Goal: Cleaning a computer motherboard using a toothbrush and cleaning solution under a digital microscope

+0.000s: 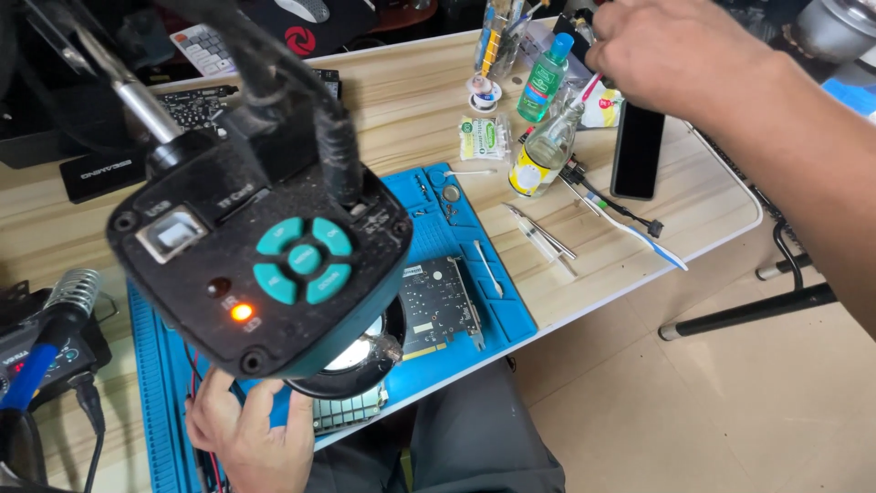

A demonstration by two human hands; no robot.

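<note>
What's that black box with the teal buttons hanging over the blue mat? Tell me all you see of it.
The black box is a matte plastic camera head, tilted. Its top carries a ring of teal buttons, a glowing orange light and a square silver socket. Black cables plug into it, a metal rod holds it, and a lit lens ring hangs beneath, over a circuit board.

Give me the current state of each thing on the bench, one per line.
Microscope camera head: powered, orange lamp lit.
Circuit board: flat on the blue mat, partly under the ring light.
Green bottle: upright, capped.
Clear bottle: upright.
Phone: flat, screen dark.
Tweezers: lying loose on the table.
Left hand: at the mat's near edge.
Right hand: raised over the bottles.
</note>
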